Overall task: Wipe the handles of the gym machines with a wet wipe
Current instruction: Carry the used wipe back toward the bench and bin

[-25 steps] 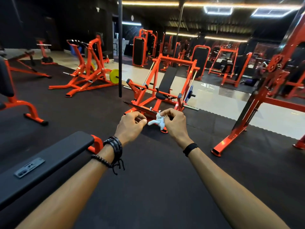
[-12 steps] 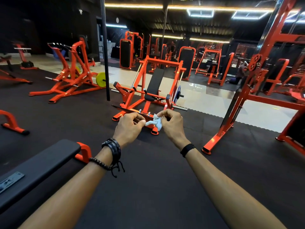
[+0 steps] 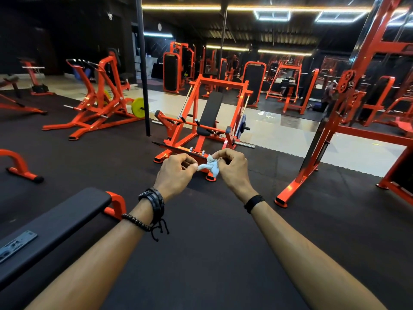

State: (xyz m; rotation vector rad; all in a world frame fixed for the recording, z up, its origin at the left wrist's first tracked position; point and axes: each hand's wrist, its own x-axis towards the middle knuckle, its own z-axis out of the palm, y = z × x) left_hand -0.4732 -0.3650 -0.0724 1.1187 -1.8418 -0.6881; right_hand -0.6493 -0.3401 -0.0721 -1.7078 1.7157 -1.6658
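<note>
Hands mid-frame: left hand (image 3: 176, 173) and right hand (image 3: 232, 170) pinch the crumpled white wet wipe (image 3: 210, 167), fingers clamped; tugging harder could tear it, or drop it onto the black rubber floor (image 3: 212, 242).

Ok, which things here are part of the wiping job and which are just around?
Part of the job: wet wipe, pinched by left hand and right hand; handles of the orange press machine ahead.

Just around: black bench pad, yellow weight plate, black pole.

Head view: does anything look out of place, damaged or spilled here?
Nothing stands out. Both hands, left and right, pinch a crumpled wipe in mid-air; the machines stand upright on the floor.
</note>
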